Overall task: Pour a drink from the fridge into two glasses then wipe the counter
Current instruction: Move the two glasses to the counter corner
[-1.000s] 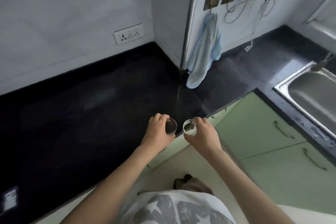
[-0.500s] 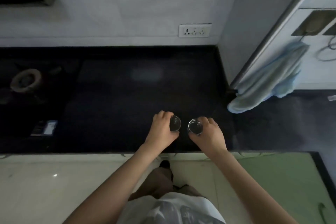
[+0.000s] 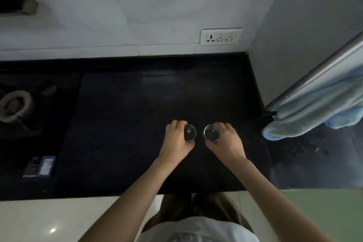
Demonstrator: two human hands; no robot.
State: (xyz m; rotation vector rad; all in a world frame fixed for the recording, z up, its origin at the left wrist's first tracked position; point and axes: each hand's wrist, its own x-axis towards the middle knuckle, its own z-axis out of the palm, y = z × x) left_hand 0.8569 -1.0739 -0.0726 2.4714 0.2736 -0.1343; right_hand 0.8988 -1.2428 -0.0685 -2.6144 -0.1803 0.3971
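Near the front-middle of the black counter (image 3: 117, 124), two small clear glasses sit side by side, upright, w/ a narrow gap between them: left glass (image 3: 189, 133), right glass (image 3: 211, 133). Vs. half a sec ago, the hands and glasses are farther in over the counter, away from its near edge; the glasses' spacing is about the same. Left hand (image 3: 175, 141) is curled round the left glass, fingers on its far side, thumb on the near side. Right hand (image 3: 225, 142) wraps the right glass the same way. Whether the glass bases touch the counter can't be told. Right of them a light-blue cloth (image 3: 306, 116) hangs down onto the counter. Far side, a white wall socket (image 3: 221, 36). Far left, a stove burner (image 3: 14, 105).
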